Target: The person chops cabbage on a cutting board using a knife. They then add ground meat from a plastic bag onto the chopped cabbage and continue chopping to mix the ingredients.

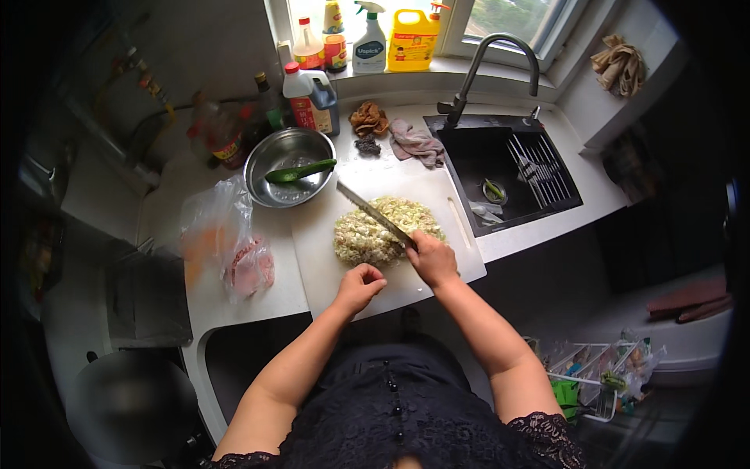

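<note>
My right hand is wrapped round the handle of a kitchen knife. Its blade, seen nearly edge-on, slants up and left across a heap of chopped pale-green vegetable. The heap spreads over the middle of a white cutting board. At the near side of the heap, my left hand is closed with its fingers curled in, and nothing shows between them. Left of the board lies raw pinkish meat in a clear plastic bag.
A steel bowl holding a green cucumber stands at the board's far left corner. The black sink with a tap is at the right. A cloth and a large jug stand behind; bottles line the windowsill.
</note>
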{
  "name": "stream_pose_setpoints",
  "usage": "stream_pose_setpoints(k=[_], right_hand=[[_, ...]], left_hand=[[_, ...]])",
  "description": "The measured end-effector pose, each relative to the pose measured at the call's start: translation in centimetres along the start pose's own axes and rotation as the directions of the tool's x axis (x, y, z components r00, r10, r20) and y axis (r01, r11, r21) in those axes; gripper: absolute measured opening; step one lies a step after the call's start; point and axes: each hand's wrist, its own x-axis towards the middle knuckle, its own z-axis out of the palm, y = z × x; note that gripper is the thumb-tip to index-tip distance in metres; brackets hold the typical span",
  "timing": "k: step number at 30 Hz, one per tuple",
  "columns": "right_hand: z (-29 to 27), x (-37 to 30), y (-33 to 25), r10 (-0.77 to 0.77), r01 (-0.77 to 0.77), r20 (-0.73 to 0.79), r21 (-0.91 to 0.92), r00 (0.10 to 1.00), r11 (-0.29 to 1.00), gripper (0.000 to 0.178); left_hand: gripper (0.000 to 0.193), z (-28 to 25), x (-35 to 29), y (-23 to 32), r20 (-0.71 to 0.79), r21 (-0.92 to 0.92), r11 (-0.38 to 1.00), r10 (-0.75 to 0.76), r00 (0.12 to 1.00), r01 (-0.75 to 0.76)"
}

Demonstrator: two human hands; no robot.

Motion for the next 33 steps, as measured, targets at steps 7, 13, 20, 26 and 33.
stream_pose_setpoints(k=[7, 13, 20, 26, 33], right_hand=[[6.2, -2.1, -2.3, 0.326, -0.33, 0.081, 0.405, 0.942, 0.853, 0.036], [5.6, -3.1, -2.5, 0.229, -0.337, 0.256, 0.555, 0.939, 0.761, 0.05], [6.1, -4.2, -0.8, 0.031, -0.062, 0.057, 0.7, 0.998, 0.711, 0.059], [-0.8, -6.4, 1.5, -0.062, 0.06, -0.02, 0.662, 0.998, 0.747, 0.088], [-0.9, -7.4, 8.0, 0.286, -0.281, 0.074, 0.523, 0.955, 0.805, 0.08]], left_hand=[[0.037, 3.3, 1.4, 2.2, -0.004, -0.078, 0.942, -0.327, 0.945, 0.326], [0.03, 2.8, 2.9, -1.3, -0.05, -0.213, 0.936, -0.295, 0.954, 0.279], [0.018, 5.2, 1.4, 0.9, -0.224, -0.202, 0.973, 0.069, 0.972, -0.115], [0.034, 3.3, 0.3, 4.1, -0.336, 0.098, 0.99, 0.13, 0.933, -0.102], [0.028, 2.3, 0.5, 4.8, -0.338, 0.506, 0.851, 0.349, 0.874, -0.144]])
